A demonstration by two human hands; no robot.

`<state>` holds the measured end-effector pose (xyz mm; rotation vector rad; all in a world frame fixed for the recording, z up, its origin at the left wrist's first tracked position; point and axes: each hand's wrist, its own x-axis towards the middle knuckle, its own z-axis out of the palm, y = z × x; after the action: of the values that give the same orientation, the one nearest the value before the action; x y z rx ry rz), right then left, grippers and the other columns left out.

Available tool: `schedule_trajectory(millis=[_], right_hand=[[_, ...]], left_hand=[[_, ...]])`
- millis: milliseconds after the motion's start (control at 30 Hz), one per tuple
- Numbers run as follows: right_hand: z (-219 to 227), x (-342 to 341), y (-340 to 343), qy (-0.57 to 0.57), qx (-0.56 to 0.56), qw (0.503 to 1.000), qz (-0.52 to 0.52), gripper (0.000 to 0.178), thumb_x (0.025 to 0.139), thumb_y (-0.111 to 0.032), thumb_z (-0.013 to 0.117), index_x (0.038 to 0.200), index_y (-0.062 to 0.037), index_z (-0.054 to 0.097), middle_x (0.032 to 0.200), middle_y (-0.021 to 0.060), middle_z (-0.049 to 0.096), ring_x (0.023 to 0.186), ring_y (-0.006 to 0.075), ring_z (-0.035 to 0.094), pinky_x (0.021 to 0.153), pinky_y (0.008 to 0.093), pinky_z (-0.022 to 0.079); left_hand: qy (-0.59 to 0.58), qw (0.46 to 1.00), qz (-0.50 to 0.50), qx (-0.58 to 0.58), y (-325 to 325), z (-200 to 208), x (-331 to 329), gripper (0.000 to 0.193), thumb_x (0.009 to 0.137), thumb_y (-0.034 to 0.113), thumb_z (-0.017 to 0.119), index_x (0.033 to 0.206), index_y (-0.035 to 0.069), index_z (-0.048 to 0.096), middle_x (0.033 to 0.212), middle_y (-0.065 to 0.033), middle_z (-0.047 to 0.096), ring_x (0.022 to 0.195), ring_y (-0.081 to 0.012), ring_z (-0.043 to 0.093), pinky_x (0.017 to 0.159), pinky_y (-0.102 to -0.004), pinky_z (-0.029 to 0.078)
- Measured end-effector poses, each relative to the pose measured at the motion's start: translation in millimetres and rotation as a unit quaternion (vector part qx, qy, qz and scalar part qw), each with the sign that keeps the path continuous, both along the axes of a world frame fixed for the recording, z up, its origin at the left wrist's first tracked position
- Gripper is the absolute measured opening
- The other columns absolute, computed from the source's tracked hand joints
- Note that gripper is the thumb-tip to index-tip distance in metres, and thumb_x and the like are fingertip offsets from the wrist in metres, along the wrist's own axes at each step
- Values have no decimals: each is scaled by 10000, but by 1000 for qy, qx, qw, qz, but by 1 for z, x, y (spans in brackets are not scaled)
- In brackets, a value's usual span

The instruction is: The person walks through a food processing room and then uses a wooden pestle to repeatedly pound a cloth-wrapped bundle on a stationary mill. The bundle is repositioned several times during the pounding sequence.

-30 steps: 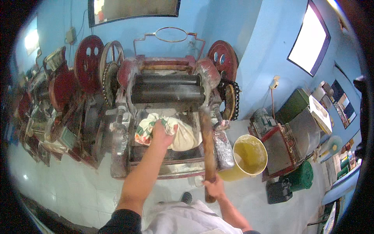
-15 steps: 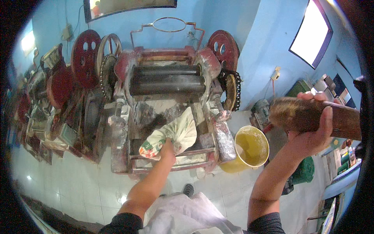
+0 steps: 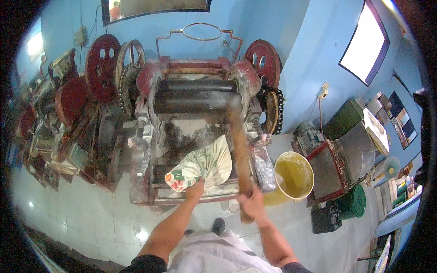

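Note:
My left hand (image 3: 195,189) is closed on the gathered edge of a white cloth (image 3: 211,160) with green and red print, perhaps a flour sack. The cloth spreads over the front bed of a red roller machine (image 3: 146,75). My right hand (image 3: 253,204) grips the near end of a long wooden board (image 3: 240,150), blurred by motion. The board slants away from me along the right side of the bed. Its far end overlaps the right end of the lower black roller (image 3: 195,103); whether it touches cannot be told.
A yellow bucket (image 3: 311,175) with pale residue stands right of the machine. Beyond it are a motor (image 3: 308,134), a green bin (image 3: 359,200) and a black container (image 3: 325,219). More machinery with red wheels (image 3: 101,61) and exposed chain sprockets (image 3: 276,111) flanks the rollers.
My right hand has swung the wooden board from the far right, leftward and down to the machine's front. My left hand stays on the cloth, which has barely shifted.

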<state>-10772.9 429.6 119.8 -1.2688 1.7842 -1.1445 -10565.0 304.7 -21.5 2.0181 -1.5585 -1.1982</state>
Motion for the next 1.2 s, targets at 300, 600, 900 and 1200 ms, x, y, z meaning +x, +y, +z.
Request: schedule_trajectory(millis=[300,600,900,1200], right_hand=[[133,21,-59,-35,-317,941,-116,257,861,-94,738,1068,-44,595,991,78,665,881,182,628,807,344,509],[-123,15,30,102,273,953,75,584,728,-315,775,1144,57,604,1038,213,699,1019,313,666,878,397,510],[-148,-5,67,-23,243,964,105,686,716,-309,869,1236,6,550,1133,139,661,1041,230,622,912,368,496],[-175,10,68,-11,209,973,96,577,727,-287,817,1165,14,591,1043,183,691,985,280,657,880,399,512]], left_hand=[[-93,985,-142,-37,39,21,25,431,961,361,442,1274,87,557,1133,-215,681,1117,-355,627,1024,-486,431],[-200,964,-74,-160,-8,60,58,995,789,588,662,1533,59,267,1539,-308,279,1439,-473,239,1185,-603,100],[-61,981,-183,20,-59,15,108,738,786,601,634,1242,21,630,1212,-248,654,1180,-376,602,1011,-414,460],[211,975,-5,66,-84,-36,115,548,838,344,744,1205,-40,608,1114,-152,687,969,-283,680,819,-401,562]])
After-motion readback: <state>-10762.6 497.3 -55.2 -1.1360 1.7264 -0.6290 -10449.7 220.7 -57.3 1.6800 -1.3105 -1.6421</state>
